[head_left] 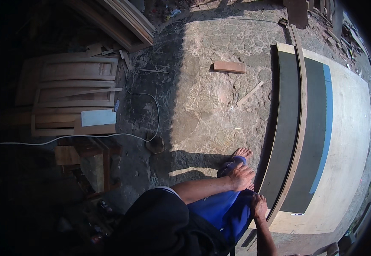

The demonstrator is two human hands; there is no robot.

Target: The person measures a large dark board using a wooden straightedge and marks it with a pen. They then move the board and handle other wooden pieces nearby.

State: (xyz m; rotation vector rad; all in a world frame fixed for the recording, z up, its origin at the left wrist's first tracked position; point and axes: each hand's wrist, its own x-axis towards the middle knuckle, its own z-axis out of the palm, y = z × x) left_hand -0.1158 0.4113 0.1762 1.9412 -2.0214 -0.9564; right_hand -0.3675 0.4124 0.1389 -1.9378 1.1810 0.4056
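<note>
I am bent over, wearing blue trousers. My left hand is closed at the front of one trouser leg, fingers curled over the cloth. My right hand grips the blue cloth of the other leg near the knee. Just right of it lies a plywood sheet with a dark panel on top, edged in light blue along one side. A long narrow wooden strip runs lengthwise over the panel. My bare foot stands on the ground beside the sheet.
A reddish wood block and a thin stick lie on rough ground ahead. Panelled wooden frames lie in shade at left, with a white cable looping past. More frames lean at the far left; scrap wood sits far right.
</note>
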